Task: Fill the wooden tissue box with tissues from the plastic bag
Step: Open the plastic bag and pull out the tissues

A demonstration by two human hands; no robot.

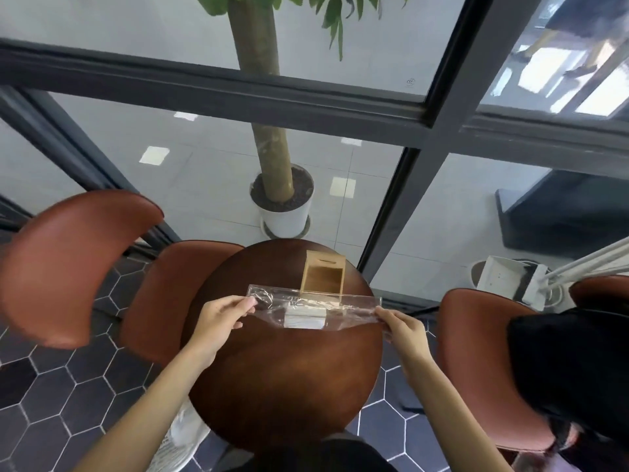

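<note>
clear plastic bag (313, 310), white tissues (304, 318) inside

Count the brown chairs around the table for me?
3 show. One chair is at far left, a second chair sits against the table's left side, and a third chair is to its right. Another may be hidden at the far right edge.

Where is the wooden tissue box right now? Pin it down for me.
In the head view the wooden tissue box stands open on the far side of the round table, just beyond the plastic bag stretched between both hands.
</note>
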